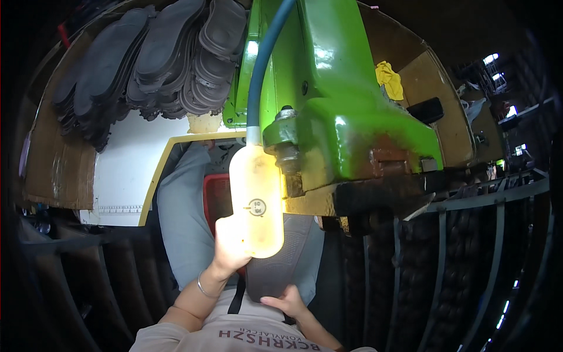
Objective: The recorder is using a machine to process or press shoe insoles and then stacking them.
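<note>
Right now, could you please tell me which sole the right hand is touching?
The sole partly behind the lamp, its lower end at the right hand; the other soles lie stacked.

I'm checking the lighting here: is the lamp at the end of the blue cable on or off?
On: the lamp glows bright yellow-white, and the left hand beside it looks washed out by light.
</note>
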The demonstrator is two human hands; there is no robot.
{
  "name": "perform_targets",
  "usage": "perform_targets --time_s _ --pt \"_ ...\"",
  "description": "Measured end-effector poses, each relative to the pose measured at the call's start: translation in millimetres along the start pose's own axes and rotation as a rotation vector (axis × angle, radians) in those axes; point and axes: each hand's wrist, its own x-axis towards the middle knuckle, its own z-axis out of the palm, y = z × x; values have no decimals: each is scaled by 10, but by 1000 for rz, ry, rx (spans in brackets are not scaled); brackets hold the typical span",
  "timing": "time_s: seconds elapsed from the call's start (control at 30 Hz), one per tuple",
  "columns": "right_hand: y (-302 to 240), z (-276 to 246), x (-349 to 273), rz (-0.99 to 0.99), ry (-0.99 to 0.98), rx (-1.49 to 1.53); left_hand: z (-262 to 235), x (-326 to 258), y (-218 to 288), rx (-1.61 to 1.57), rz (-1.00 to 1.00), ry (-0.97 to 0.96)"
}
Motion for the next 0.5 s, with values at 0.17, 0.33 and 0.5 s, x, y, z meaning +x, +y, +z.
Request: perform_targets --time_s 0.17,0.33,0.5 --pt "-57 -475 -399 -62 135 170 -53 -190 11 -62 -75 -22" --pt "-517 -856 -425 -353 341 156 -5 -199 6 -100 -196 -100" --pt "-1108 -1003 -61 -644 689 193 138 -102 23 -219 -280 -65"
